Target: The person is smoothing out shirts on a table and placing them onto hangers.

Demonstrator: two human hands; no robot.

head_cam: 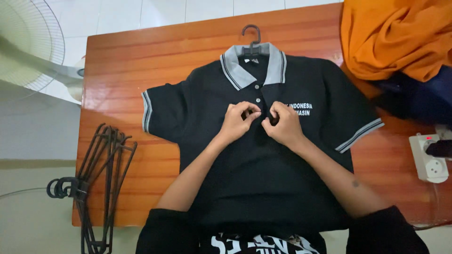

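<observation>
Left hand (238,121) and right hand (282,124), both pinched on the button strip of a black polo shirt (256,169), which lies flat, front up, on a wooden table (122,66). In descending size: orange cloth (395,35) at the far right corner, a bundle of black hangers (101,178) at the left edge, a white power strip (429,162) at right. A hanger hook (252,35) protrudes above the grey collar (253,63).

black polo shirt (256,178), grey collar, on hanger (252,40), flat face-up on table, placket half buttoned.
</observation>
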